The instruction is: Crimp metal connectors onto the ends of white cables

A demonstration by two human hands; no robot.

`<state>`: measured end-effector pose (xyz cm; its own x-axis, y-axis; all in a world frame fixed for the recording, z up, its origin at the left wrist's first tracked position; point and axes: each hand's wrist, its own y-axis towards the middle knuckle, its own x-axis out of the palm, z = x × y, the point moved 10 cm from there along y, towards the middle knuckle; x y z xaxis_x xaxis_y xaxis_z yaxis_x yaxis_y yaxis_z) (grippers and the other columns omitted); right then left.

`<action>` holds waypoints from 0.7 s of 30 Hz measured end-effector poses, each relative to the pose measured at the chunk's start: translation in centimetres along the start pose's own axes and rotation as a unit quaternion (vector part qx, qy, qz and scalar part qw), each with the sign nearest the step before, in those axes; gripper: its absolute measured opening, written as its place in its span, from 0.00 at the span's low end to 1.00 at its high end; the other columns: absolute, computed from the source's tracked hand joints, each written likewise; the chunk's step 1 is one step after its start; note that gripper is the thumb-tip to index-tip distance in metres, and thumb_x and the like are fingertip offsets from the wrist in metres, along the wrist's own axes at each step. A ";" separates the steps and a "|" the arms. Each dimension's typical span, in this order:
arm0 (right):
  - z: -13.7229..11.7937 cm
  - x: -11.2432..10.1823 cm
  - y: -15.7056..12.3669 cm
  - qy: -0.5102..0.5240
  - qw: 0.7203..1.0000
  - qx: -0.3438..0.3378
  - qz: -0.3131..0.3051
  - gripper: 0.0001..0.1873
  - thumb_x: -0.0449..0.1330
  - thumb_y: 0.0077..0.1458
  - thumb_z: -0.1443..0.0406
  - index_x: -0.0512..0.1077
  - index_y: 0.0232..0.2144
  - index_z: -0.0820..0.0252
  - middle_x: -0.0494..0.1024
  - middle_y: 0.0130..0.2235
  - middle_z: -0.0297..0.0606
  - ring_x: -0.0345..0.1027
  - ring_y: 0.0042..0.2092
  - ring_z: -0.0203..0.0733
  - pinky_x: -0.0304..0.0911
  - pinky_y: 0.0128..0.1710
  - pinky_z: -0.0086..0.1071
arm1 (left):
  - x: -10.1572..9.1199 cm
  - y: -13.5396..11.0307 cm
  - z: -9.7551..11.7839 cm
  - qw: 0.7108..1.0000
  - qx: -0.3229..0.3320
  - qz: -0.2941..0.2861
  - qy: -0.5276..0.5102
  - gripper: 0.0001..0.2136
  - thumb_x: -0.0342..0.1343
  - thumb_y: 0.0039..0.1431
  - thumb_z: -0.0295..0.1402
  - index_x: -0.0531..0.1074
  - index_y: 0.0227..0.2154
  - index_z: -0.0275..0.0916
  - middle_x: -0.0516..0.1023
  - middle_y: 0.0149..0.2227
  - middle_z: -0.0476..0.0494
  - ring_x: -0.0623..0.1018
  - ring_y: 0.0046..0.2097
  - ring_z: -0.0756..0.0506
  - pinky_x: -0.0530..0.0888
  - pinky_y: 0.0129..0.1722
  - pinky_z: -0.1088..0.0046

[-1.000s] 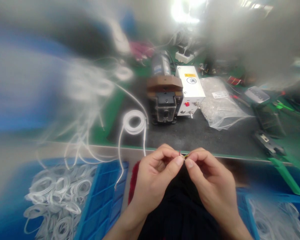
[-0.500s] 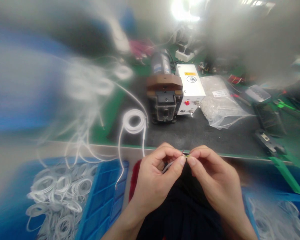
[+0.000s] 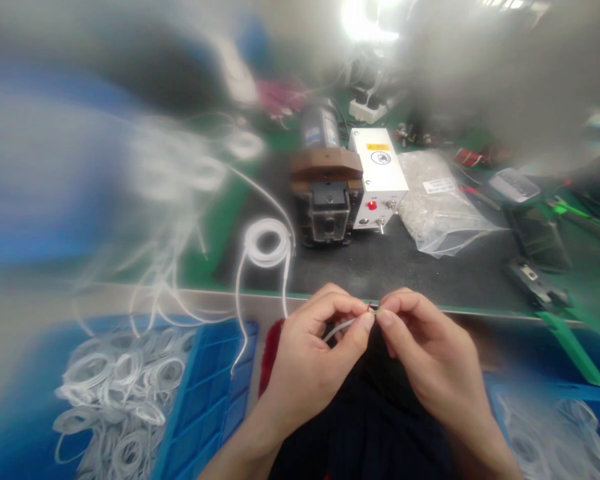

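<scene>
My left hand pinches the end of a light grey cable between thumb and forefinger, and the cable runs back under the palm. A short dark red wire sticks up at its fingertips. My right hand meets it tip to tip, thumb and forefinger closed on a thin yellow-green wire from the cable end; most of that wire is covered by the fingers. Both hands are over my lap, before the table edge. Just beyond the left one, a coiled white cable lies on the black mat, its ends hanging over the edge.
A brown-and-black machine with a white control box stands on the mat. Right of it are a clear bag of small parts and green-handled pliers. Blue bins with coiled cables flank me left and right.
The fingertips have come slightly closer together, and less of the yellow-green wire shows. More of the grey cable appears behind my left thumb. The view has shifted a little.
</scene>
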<state>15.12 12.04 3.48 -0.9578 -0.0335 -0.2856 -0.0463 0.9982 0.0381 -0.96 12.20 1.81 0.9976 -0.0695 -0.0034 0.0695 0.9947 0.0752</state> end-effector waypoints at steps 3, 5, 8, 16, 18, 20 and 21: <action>0.1 0.0 0.1 0.003 1.000 0.004 -0.017 0.08 0.63 0.72 0.63 0.76 0.36 0.55 0.76 0.31 0.30 0.67 0.29 0.34 0.64 0.30 0.28 | -0.1 0.1 -0.3 1.000 -0.015 -0.001 -0.004 0.05 0.64 0.70 0.28 0.79 0.36 0.40 0.77 0.35 0.47 0.77 0.36 0.47 0.72 0.37 0.72; 0.0 -0.2 0.2 0.014 1.000 0.005 -0.019 0.06 0.64 0.72 0.63 0.78 0.38 0.54 0.77 0.32 0.30 0.69 0.28 0.34 0.65 0.29 0.28 | -0.1 0.1 -0.4 1.000 -0.019 0.000 -0.018 0.05 0.64 0.70 0.28 0.79 0.35 0.40 0.77 0.34 0.47 0.76 0.36 0.47 0.72 0.37 0.73; -0.6 -0.7 0.3 0.022 0.999 -0.023 -0.008 0.05 0.68 0.69 0.63 0.78 0.47 0.52 0.80 0.37 0.32 0.73 0.34 0.37 0.69 0.33 0.29 | -0.1 0.0 -0.4 1.000 -0.020 0.001 -0.023 0.04 0.64 0.69 0.28 0.79 0.35 0.40 0.77 0.34 0.46 0.76 0.36 0.47 0.72 0.36 0.72; -1.2 0.3 0.1 0.004 0.998 -0.048 -0.029 0.09 0.62 0.71 0.70 0.74 0.36 0.53 0.74 0.36 0.31 0.68 0.37 0.39 0.63 0.39 0.33 | 0.0 0.0 0.0 1.000 -0.010 -0.003 -0.008 0.04 0.64 0.69 0.28 0.79 0.36 0.41 0.77 0.35 0.47 0.77 0.37 0.47 0.72 0.37 0.71; -1.2 0.5 0.1 0.024 0.998 -0.047 -0.040 0.10 0.61 0.71 0.70 0.72 0.35 0.54 0.73 0.36 0.31 0.67 0.37 0.39 0.62 0.38 0.34 | 0.1 -0.1 -0.1 1.000 -0.009 -0.004 -0.006 0.04 0.64 0.70 0.28 0.79 0.36 0.40 0.78 0.36 0.47 0.77 0.38 0.47 0.72 0.38 0.71; -1.1 0.7 0.1 0.035 0.997 -0.045 -0.054 0.11 0.60 0.72 0.70 0.72 0.34 0.54 0.73 0.35 0.32 0.67 0.37 0.40 0.61 0.38 0.34 | 0.1 -0.1 -0.2 1.000 -0.008 -0.002 -0.006 0.04 0.64 0.70 0.28 0.79 0.36 0.40 0.77 0.35 0.47 0.77 0.38 0.47 0.72 0.38 0.72; -1.1 0.7 0.1 0.035 0.997 -0.045 -0.056 0.11 0.60 0.72 0.69 0.72 0.34 0.54 0.74 0.35 0.32 0.67 0.37 0.40 0.61 0.38 0.34 | 0.1 0.0 -0.2 1.000 -0.008 -0.001 -0.006 0.04 0.64 0.69 0.28 0.79 0.36 0.40 0.77 0.35 0.47 0.77 0.37 0.47 0.72 0.38 0.72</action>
<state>14.15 12.02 4.35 -0.9624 -0.1519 -0.2250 -0.1769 0.9796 0.0956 -0.88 12.16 1.57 0.9974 -0.0717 0.0094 0.0710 0.9957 0.0589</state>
